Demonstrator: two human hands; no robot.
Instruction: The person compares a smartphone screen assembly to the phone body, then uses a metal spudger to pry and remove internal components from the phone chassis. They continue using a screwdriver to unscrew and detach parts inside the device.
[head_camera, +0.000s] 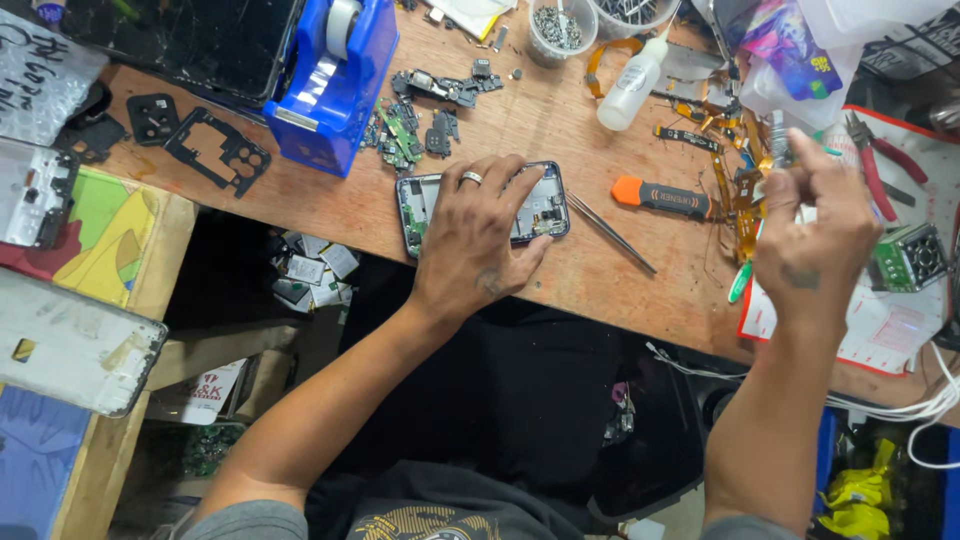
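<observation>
Left hand (478, 240): fingers spread, pressing flat on the opened phone (483, 212) at centre of the counter (560, 125).
Right hand (812, 235): raised at right, fingertips pinching a small blurred part.
Risk: the pinched part could slip into the flex-cable clutter (735, 180); the phone sits near the counter's edge.

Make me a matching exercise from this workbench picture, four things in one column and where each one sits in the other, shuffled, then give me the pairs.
1. opened phone
2. tape dispenser
3. screwdriver
4. squeeze bottle

A. on the bench between the two hands
B. under the left hand
C. lying at the back of the bench, nozzle up-right
D. blue, left of the loose circuit boards

Pairs: 1-B, 2-D, 3-A, 4-C
</observation>
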